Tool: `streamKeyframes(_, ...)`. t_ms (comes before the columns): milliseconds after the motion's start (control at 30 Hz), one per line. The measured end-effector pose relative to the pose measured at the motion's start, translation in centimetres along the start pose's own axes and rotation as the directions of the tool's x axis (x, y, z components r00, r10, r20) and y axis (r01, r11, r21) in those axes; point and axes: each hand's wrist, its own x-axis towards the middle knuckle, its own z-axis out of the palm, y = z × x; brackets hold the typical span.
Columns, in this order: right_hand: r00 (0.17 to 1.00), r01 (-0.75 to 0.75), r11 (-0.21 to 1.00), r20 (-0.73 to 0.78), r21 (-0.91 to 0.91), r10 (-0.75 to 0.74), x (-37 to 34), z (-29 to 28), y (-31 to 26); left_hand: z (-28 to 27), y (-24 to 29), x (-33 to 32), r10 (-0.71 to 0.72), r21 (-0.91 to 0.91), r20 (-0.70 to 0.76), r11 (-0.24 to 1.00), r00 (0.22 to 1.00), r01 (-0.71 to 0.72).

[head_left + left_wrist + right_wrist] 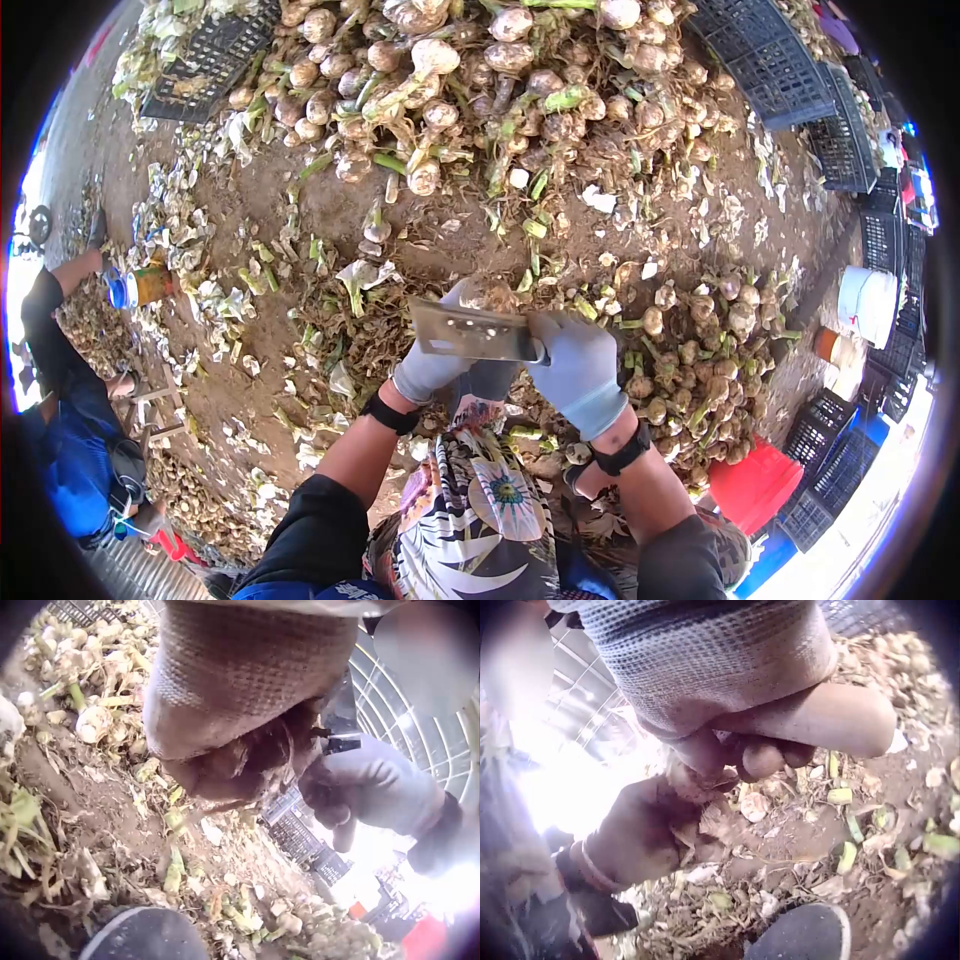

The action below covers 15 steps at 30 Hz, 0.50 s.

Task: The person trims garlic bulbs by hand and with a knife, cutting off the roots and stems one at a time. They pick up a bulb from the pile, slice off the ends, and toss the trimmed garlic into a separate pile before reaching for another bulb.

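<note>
My gloved right hand grips a cleaver whose broad blade lies across in front of my left hand in the head view. Its pale handle sticks out past the curled fingers in the right wrist view. My gloved left hand holds a garlic bulb with dry papery skin, close by the right hand. In the head view the blade covers much of the left fingers.
A big heap of garlic bulbs lies ahead, with a smaller pile of trimmed bulbs at right. Cut stems and peelings litter the dirt floor. Black crates, a white bucket and a red container stand rightward. Another person sits left.
</note>
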Motion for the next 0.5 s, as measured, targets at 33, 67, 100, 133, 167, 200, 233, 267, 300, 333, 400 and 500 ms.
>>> streamKeyframes(33, 1.0, -0.01, 1.0, 0.008, -0.018, 0.01, -0.1, -0.4, -0.5, -0.5, -0.5, -0.1, 0.021, 0.098, 0.037, 0.995, 0.999, -0.024)
streamKeyframes(67, 1.0, -0.017, 0.999, 0.017, -0.035, 0.017, -0.1, -0.6, -0.8, -0.1, 0.3, 0.1, 0.017, 0.098, 0.038, 0.995, 0.999, -0.02)
streamKeyframes(100, 0.999, -0.002, 0.998, 0.035, -0.06, 0.004, -0.3, -0.3, -0.3, 0.4, 1.5, 0.1, -0.005, 0.045, 0.039, 0.999, 0.999, 0.003)
streamKeyframes(133, 0.999, -0.003, 0.998, 0.035, -0.058, 0.005, -0.5, -0.2, -0.2, 0.7, 2.0, 0.2, -0.024, -0.008, 0.04, 1.0, 0.999, 0.024)
streamKeyframes(167, 0.999, -0.02, 0.999, 0.043, -0.044, 0.022, -0.4, -0.1, -0.2, 0.1, 1.5, 0.2, -0.024, -0.004, 0.041, 1.0, 0.999, 0.024)
streamKeyframes(200, 0.998, -0.042, 0.999, 0.054, -0.027, 0.043, -0.5, 0.0, -0.1, -0.8, 0.7, -0.2, -0.052, 0.071, 0.077, 0.996, 0.996, 0.047)
streamKeyframes(233, 0.997, -0.05, 0.998, 0.057, -0.024, 0.051, -0.8, 0.2, 0.2, -1.4, -0.1, -0.7, -0.086, 0.144, 0.112, 0.987, 0.99, 0.069)
streamKeyframes(267, 0.996, -0.065, 0.998, 0.059, 0.026, 0.063, -0.9, 0.5, 0.7, -1.1, 0.5, -0.6, -0.088, 0.143, 0.11, 0.987, 0.99, 0.072)
streamKeyframes(300, 0.996, -0.078, 0.994, 0.056, 0.076, 0.074, -0.8, 0.8, 1.2, -0.8, 1.2, -0.3, 0.142, 0.413, 0.16, 0.889, 0.977, -0.197)
streamKeyframes(333, 0.995, -0.086, 0.994, 0.052, 0.074, 0.082, -1.0, 0.9, 1.6, -0.5, 2.0, 0.0, 0.332, 0.62, 0.275, 0.656, 0.902, -0.431)
streamKeyframes(400, 0.996, -0.072, 0.993, 0.066, 0.089, 0.066, -1.6, 1.6, 2.1, 0.8, 5.4, -0.1, 0.27, 0.567, 0.288, 0.725, 0.919, -0.391)
streamKeyframes(500, 0.795, -0.577, 0.796, 0.351, 0.184, 0.495, -2.9, 2.9, 7.4, 3.4, 9.5, -0.1, -0.006, 0.492, 0.409, 0.844, 0.913, -0.215)
